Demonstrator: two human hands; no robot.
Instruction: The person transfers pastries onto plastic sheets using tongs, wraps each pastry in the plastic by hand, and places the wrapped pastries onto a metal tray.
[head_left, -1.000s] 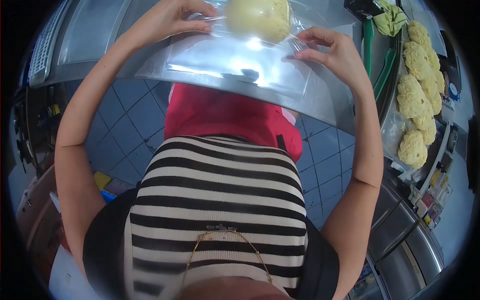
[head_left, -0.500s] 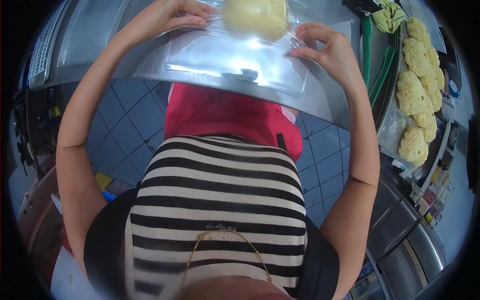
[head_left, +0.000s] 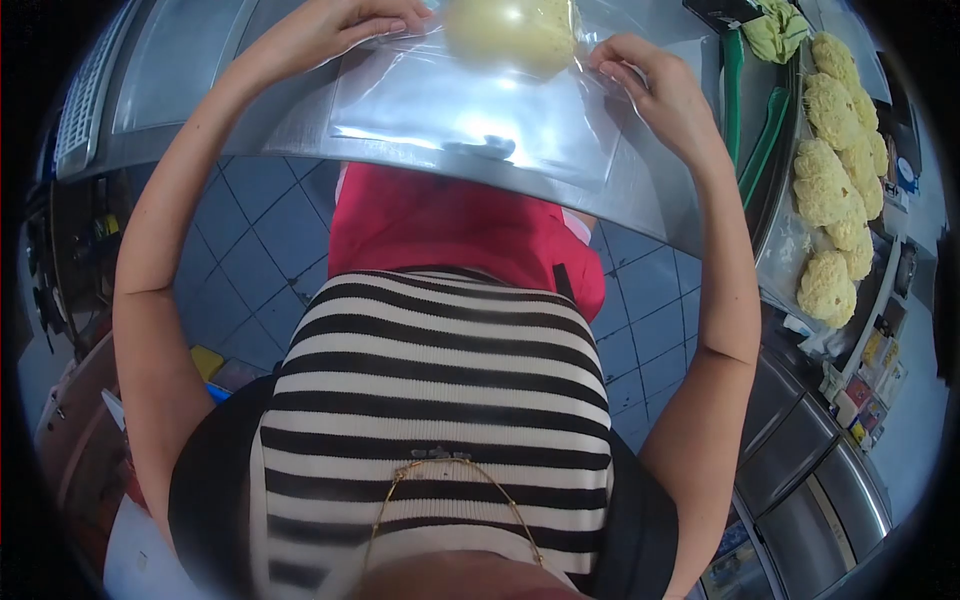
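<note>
A round, pale yellow mass (head_left: 510, 35) lies under clear plastic film (head_left: 480, 105) at the top of the view, on the metal counter (head_left: 660, 205). To its left, my left hand (head_left: 375, 25) pinches the film's edge between thumb and fingers. On the right side my right hand (head_left: 640, 75) has its fingertips closed on the film beside the mass. The film's near part spreads flat and shiny towards the counter's front edge. The top of the mass is cut off by the frame.
At the right, a metal tray (head_left: 785, 250) holds several yellow shredded-looking mounds (head_left: 825, 185). Green tongs (head_left: 765, 145) lie beside the tray, below a crumpled yellow-green cloth (head_left: 775, 35). A white grid rack (head_left: 85, 110) stands at the far left.
Both hands have shifted slightly upwards in the view, and my right thumb has come in closer to the fingers. The film's near part looks more lifted and creased around the mass.
</note>
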